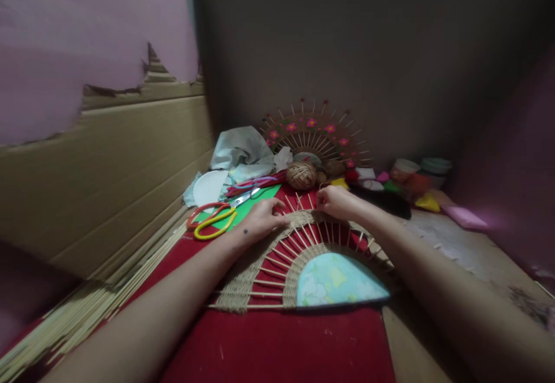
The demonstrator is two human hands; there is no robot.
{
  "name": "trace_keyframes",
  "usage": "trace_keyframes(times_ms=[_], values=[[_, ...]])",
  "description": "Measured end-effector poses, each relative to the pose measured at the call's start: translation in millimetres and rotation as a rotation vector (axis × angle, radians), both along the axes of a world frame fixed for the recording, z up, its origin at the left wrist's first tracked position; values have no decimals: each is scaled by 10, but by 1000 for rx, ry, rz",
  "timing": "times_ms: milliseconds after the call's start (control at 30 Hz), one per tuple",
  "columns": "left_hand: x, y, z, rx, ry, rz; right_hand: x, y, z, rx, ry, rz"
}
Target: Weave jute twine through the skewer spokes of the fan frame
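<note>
A half-round woven fan piece [277, 261] of thin sticks and twine lies on a red cloth [277, 342], with a pale blue-green half disc [338, 282] at its centre. My left hand [260, 221] rests on the fan's outer twine band at the upper left, fingers curled. Close to the stick tips at the top of the arc, my right hand [336, 203] pinches with closed fingers; what it grips is too small to make out. A ball of twine [300, 175] sits just behind the fan.
A finished fan with pink flowers [314, 131] stands against the back wall. Scissors with red and yellow handles [212, 220] lie on green paper [251, 204] at the left. Long sticks [87, 308] lie along the cardboard wall. Cloth scraps, small pots and coloured bits crowd the back right.
</note>
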State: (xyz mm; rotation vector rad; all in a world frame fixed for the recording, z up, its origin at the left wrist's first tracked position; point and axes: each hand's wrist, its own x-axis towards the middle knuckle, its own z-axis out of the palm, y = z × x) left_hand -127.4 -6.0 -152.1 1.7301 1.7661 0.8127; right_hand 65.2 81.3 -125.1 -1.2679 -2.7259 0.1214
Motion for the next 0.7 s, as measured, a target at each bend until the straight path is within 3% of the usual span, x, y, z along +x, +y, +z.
trace_keyframes(times_ms=[300, 533, 700], values=[[-143, 87, 83, -162, -100, -110, -100, -86, 126, -118, -2, 108], [-373, -162, 389, -356, -9, -180, -193, -438, 241, -290, 20, 194], [-435, -374, 307, -382, 30, -232, -213, -640, 132, -362, 16, 202]])
